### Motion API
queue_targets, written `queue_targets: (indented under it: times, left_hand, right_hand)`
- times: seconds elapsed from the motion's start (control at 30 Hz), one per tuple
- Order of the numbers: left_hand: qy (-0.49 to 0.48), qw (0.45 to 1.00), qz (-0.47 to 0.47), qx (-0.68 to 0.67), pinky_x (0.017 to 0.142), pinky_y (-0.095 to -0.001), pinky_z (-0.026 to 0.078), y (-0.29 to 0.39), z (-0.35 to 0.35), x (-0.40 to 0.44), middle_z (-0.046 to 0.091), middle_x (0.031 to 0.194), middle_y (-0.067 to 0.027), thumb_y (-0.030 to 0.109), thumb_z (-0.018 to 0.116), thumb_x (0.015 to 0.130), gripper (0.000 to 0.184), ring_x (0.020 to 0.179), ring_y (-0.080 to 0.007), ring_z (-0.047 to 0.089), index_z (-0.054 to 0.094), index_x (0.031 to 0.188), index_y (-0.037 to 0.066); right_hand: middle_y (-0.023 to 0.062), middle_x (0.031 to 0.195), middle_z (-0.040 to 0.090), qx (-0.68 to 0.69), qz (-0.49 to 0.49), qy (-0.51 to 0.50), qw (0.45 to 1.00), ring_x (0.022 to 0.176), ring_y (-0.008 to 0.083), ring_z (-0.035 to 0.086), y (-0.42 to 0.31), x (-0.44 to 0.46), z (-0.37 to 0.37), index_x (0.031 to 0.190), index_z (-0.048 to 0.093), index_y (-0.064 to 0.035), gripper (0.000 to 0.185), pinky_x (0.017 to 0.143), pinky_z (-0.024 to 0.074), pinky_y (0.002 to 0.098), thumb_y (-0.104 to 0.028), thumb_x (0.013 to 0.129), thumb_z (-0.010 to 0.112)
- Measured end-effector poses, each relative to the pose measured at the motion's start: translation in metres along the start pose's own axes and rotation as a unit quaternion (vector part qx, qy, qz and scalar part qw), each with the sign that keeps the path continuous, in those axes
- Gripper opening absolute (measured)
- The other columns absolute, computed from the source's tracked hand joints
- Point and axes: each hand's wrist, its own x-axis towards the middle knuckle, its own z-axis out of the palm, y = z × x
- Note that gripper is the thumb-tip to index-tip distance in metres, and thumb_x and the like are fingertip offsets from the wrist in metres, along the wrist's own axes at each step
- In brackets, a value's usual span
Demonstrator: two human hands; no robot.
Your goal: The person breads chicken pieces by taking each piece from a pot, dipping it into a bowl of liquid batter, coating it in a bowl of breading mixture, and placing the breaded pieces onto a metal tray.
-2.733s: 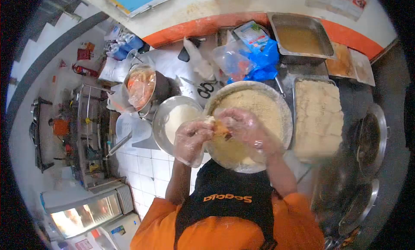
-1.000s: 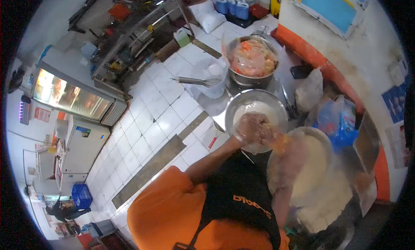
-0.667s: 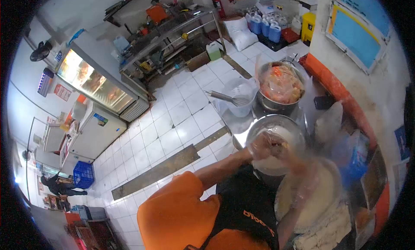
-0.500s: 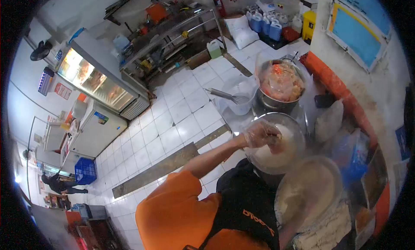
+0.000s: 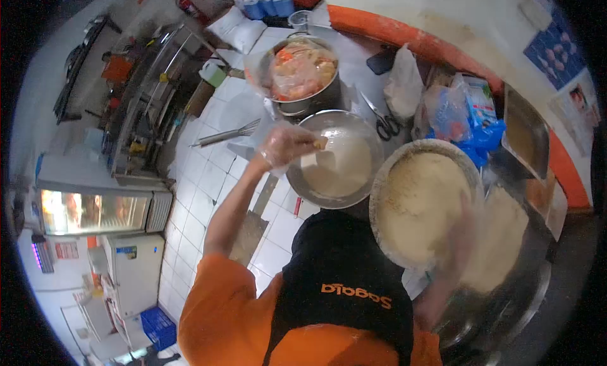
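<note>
My left hand point(image 5: 286, 146), in a clear plastic glove, pinches a small yellowish piece of food point(image 5: 320, 143). It is held above the left rim of a metal bowl point(image 5: 296, 188) with white batter point(image 5: 344, 167) inside. My right hand point(image 5: 465, 233) is smeared by motion at the right side of a wide basin point(image 5: 374, 220) of pale flour point(image 5: 427, 198); its fingers cannot be made out. Some coarser crumbs lie at the flour's left side. Behind the batter bowl stands a large pot point(image 5: 310, 105) with raw meat pieces in a plastic bag point(image 5: 303, 69).
A whisk point(image 5: 224, 135) lies left of the pot, and black-handled scissors point(image 5: 384, 122) lie right of the batter bowl. A phone point(image 5: 381, 61), a knotted plastic bag point(image 5: 404, 85), a blue package point(image 5: 484, 132) and a metal tray point(image 5: 528, 129) line the back. More flour point(image 5: 499, 239) is heaped at the right.
The view has turned, so the bowls appear further left and higher. My left hand has lifted from over the batter to its left rim. My right hand has moved to the flour basin's right side.
</note>
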Motion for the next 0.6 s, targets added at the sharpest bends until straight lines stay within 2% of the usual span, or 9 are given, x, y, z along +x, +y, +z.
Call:
queue_targets:
  times: [0.1, 0.23, 0.3, 0.37, 0.4, 0.43, 0.47, 0.53, 0.6]
  left_hand:
    - [-0.036, 0.963, 0.078, 0.254, 0.062, -0.0450, 0.051, -0.019, 0.059, -0.006, 0.070, 0.075, -0.0073, 0.036, 0.069, 0.085, 0.017, 0.065, -0.0306, 0.066, 0.077, 0.089, 0.021]
    - [-0.062, 0.968, 0.046, 0.239, 0.064, -0.0450, 0.052, -0.020, 0.093, -0.024, 0.069, 0.078, -0.0152, 0.032, 0.066, 0.086, 0.017, 0.070, -0.0329, 0.067, 0.075, 0.088, 0.017]
    - [-0.082, 0.980, 0.013, 0.180, 0.064, -0.0449, 0.052, -0.019, 0.088, -0.020, 0.070, 0.080, -0.0156, 0.033, 0.066, 0.087, 0.021, 0.070, -0.0334, 0.067, 0.075, 0.089, 0.015]
    - [0.054, 0.990, 0.068, -0.112, 0.066, -0.0445, 0.052, -0.054, 0.079, -0.013, 0.072, 0.086, -0.0158, 0.034, 0.067, 0.087, 0.025, 0.073, -0.0335, 0.068, 0.075, 0.092, 0.011]
    - [0.019, 0.994, 0.003, -0.108, 0.067, -0.0414, 0.054, -0.058, 0.068, -0.009, 0.072, 0.089, -0.0143, 0.032, 0.068, 0.087, 0.026, 0.074, -0.0305, 0.068, 0.074, 0.093, 0.008]
    - [-0.012, 0.993, -0.062, -0.102, 0.069, -0.0383, 0.055, -0.055, 0.057, -0.004, 0.073, 0.092, -0.0128, 0.030, 0.070, 0.087, 0.027, 0.075, -0.0275, 0.068, 0.072, 0.094, 0.004]
    - [-0.014, 0.993, -0.063, -0.103, 0.069, -0.0383, 0.055, -0.048, 0.056, 0.002, 0.073, 0.092, -0.0128, 0.030, 0.070, 0.087, 0.027, 0.075, -0.0275, 0.068, 0.072, 0.094, 0.004]
    - [-0.061, 0.970, -0.105, 0.212, 0.066, -0.0378, 0.055, -0.032, 0.060, 0.010, 0.073, 0.089, -0.0123, 0.023, 0.068, 0.087, 0.020, 0.074, -0.0283, 0.068, 0.073, 0.096, 0.006]
    - [0.043, 0.957, -0.007, 0.285, 0.065, -0.0408, 0.055, -0.113, 0.120, 0.004, 0.072, 0.084, -0.0123, 0.024, 0.067, 0.086, 0.018, 0.073, -0.0298, 0.068, 0.074, 0.094, 0.009]
  right_hand:
    - [-0.0047, 0.058, 0.042, 0.160, 0.052, -0.032, 0.985, 0.051, 0.0064, 0.042, 0.018, -0.004, -0.004, 0.150, 0.037, -0.0044, 0.070, 0.052, 0.0433, 0.0230, -0.048, 0.099, 0.055]
    - [-0.0009, 0.072, 0.057, 0.226, 0.117, -0.066, 0.965, 0.066, 0.0107, 0.056, 0.008, -0.006, 0.000, 0.149, 0.041, -0.0047, 0.068, 0.065, 0.0509, 0.0261, -0.028, 0.092, 0.069]
    - [0.0084, 0.104, 0.066, 0.086, 0.047, -0.020, 0.995, 0.097, 0.0182, 0.063, 0.025, -0.003, 0.007, 0.146, 0.042, -0.0026, 0.075, 0.085, 0.0519, 0.0316, -0.010, 0.080, 0.077]
    - [0.0129, 0.122, 0.059, -0.023, 0.059, -0.033, 0.997, 0.114, 0.0233, 0.056, 0.005, 0.007, 0.002, 0.146, 0.041, -0.0042, 0.078, 0.095, 0.0470, 0.0357, -0.008, 0.077, 0.078]
    - [0.0174, 0.140, 0.052, -0.123, 0.063, -0.052, 0.989, 0.130, 0.0285, 0.050, -0.008, 0.014, 0.006, 0.146, 0.039, -0.0059, 0.082, 0.106, 0.0421, 0.0398, -0.005, 0.074, 0.079]
    - [0.0174, 0.140, 0.052, -0.126, 0.066, -0.050, 0.989, 0.130, 0.0285, 0.050, -0.015, 0.019, 0.010, 0.146, 0.039, -0.0059, 0.082, 0.106, 0.0421, 0.0398, -0.005, 0.074, 0.079]
    - [0.0189, 0.145, 0.045, -0.201, -0.038, -0.058, 0.977, 0.135, 0.0324, 0.044, -0.020, 0.024, 0.016, 0.147, 0.039, -0.0088, 0.087, 0.109, 0.0380, 0.0425, -0.009, 0.072, 0.081]
    - [0.0204, 0.151, 0.038, -0.270, -0.142, -0.069, 0.950, 0.139, 0.0363, 0.038, -0.023, 0.033, 0.036, 0.148, 0.038, -0.0117, 0.091, 0.113, 0.0338, 0.0452, -0.012, 0.069, 0.083]
    - [0.0198, 0.156, 0.029, -0.471, -0.157, -0.094, 0.863, 0.142, 0.0391, 0.031, -0.015, 0.045, 0.067, 0.149, 0.038, -0.0153, 0.097, 0.118, 0.0253, 0.0486, -0.024, 0.065, 0.086]
